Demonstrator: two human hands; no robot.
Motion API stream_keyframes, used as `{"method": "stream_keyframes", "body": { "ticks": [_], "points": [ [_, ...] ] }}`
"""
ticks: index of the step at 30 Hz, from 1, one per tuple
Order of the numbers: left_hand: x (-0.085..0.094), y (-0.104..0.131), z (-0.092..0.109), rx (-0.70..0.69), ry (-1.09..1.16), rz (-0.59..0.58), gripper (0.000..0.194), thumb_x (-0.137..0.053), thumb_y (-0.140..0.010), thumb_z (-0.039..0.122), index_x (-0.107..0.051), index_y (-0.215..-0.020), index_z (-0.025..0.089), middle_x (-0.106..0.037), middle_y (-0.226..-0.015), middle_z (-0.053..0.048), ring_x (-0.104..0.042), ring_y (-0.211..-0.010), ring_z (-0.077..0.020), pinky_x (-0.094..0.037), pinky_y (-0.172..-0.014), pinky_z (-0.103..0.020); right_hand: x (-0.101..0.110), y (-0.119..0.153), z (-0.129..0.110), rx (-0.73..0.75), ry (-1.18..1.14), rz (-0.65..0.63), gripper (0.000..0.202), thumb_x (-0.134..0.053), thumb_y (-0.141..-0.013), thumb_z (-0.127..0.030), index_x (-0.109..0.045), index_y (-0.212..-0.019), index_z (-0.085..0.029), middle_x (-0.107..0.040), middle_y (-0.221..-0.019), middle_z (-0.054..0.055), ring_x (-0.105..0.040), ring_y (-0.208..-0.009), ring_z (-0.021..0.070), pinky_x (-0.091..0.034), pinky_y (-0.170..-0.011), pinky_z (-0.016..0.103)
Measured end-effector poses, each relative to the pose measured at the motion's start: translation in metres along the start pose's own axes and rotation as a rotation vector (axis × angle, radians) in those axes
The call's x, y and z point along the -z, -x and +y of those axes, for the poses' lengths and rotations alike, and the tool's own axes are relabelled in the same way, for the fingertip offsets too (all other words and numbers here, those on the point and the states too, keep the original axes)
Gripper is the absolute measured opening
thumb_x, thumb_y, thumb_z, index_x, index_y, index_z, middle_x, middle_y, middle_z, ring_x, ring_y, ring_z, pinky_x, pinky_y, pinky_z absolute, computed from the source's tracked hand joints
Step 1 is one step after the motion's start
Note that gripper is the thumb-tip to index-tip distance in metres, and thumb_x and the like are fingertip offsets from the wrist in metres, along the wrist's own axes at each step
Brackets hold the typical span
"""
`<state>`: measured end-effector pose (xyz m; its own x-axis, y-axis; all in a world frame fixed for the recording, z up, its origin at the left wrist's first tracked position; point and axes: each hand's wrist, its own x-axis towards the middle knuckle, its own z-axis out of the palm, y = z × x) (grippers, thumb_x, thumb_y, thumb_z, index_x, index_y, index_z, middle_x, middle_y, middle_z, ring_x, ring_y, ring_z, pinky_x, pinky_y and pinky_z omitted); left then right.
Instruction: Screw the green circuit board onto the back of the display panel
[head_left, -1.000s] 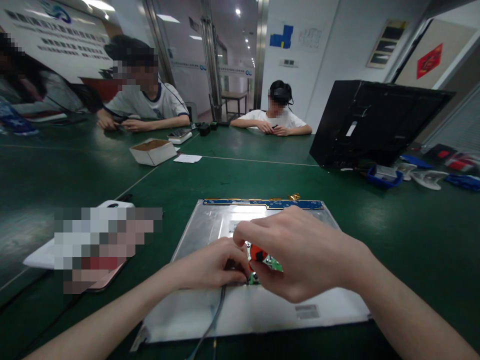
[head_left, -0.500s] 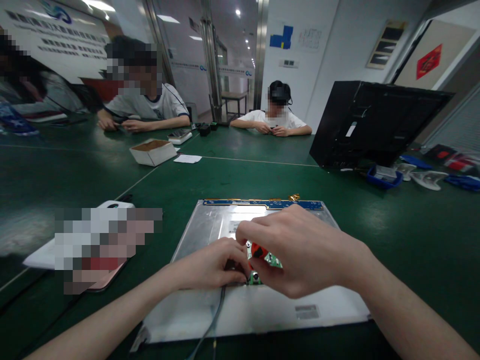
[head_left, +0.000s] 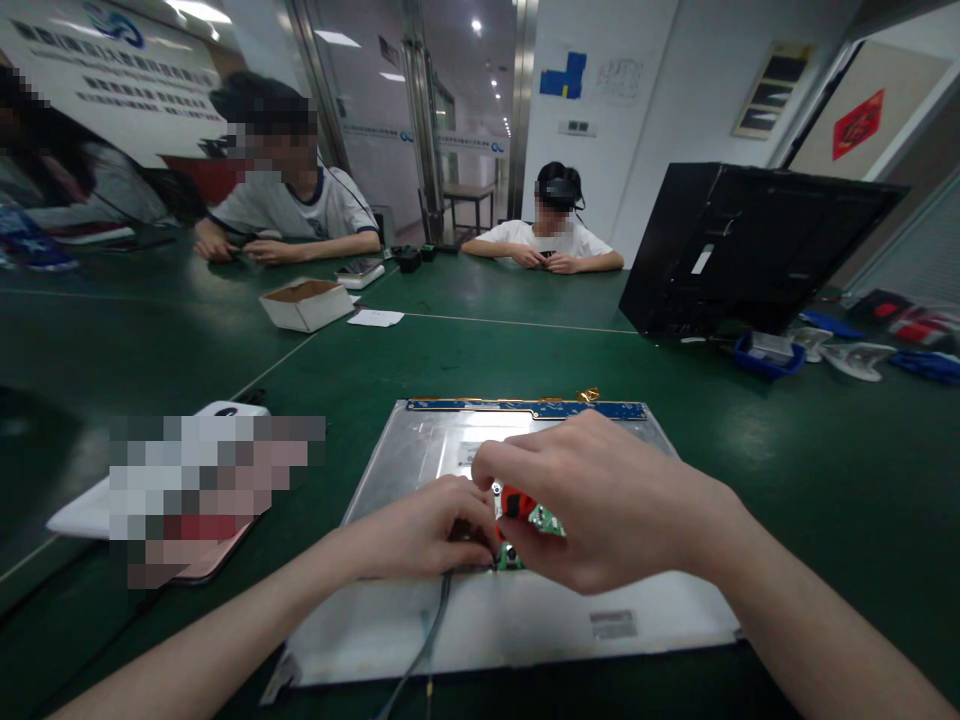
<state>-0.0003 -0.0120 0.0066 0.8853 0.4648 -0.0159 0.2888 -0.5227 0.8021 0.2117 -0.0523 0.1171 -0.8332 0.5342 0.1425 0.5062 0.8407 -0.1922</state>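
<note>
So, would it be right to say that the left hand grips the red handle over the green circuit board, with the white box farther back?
Not the left hand: the head view shows the right hand gripping the red handle over the green circuit board; the white box is indeed farther back.

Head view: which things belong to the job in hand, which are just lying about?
In use:
- red tool, in right hand
- green board
- panel under it
- cable by left hand

Seemingly just lying about:
- box
- paper
- blue tray
- monitor, standing
</note>
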Motion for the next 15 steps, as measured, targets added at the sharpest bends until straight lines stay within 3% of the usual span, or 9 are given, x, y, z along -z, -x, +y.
{"method": "stream_keyframes", "body": {
  "ticks": [8,15],
  "points": [
    [-0.0030,0.0017,-0.0034,-0.022,-0.026,0.026,0.009,-0.062,-0.088,0.020,-0.070,-0.089,0.016,-0.068,-0.078,-0.002,-0.061,-0.071,-0.0166,-0.047,-0.064,-0.025,-0.0002,-0.0017,0.0039,-0.009,-0.024,-0.004,0.017,-0.056,-0.094,-0.036,-0.052,-0.088,-0.021,-0.063,-0.074,-0.004,-0.050,-0.062,0.0104,-0.023,-0.054,0.027],
    [0.0003,0.0004,-0.0006,-0.019,-0.036,0.002,0.007,-0.062,-0.085,0.015,-0.069,-0.085,0.017,-0.067,-0.079,0.000,-0.062,-0.073,-0.0153,-0.047,-0.064,-0.022,0.0004,-0.0001,-0.0003,-0.011,-0.014,-0.006,0.006,-0.055,-0.088,-0.023,-0.052,-0.093,-0.020,-0.063,-0.077,-0.002,-0.046,-0.060,0.0102,-0.023,-0.053,0.026]
  ]
}}
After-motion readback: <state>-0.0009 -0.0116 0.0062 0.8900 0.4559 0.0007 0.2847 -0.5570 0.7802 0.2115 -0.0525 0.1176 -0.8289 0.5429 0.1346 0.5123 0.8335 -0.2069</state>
